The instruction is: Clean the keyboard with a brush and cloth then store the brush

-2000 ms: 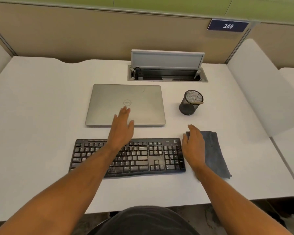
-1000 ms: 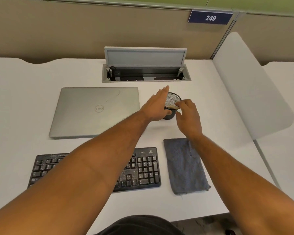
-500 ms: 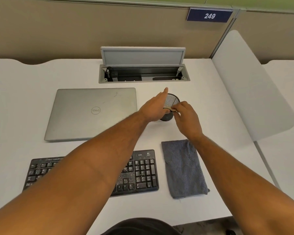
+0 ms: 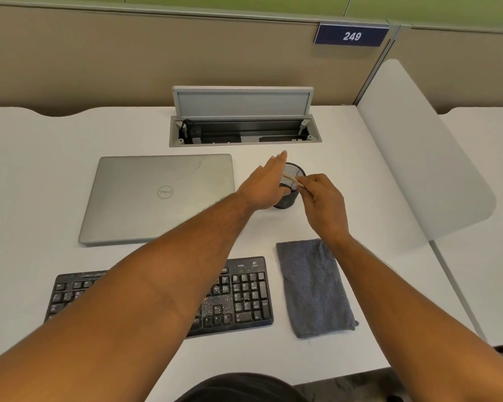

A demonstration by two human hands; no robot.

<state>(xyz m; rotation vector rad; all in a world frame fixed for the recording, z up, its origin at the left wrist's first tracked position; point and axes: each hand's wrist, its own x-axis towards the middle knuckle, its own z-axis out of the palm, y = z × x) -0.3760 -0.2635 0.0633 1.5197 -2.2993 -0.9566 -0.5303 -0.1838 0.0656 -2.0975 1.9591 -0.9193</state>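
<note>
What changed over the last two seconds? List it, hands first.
Both hands left the keyboard area and reached forward to the mesh cup. The left hand, fingers straight, now rests against the cup's side; the right hand pinches the brush handle at the rim. Keyboard, cloth and laptop lie where they were.

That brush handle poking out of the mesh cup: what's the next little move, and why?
Probably lift the brush straight up out of the cup. The right hand already pinches its handle, the left hand rests against the cup, and the keyboard is speckled with dust.
</note>
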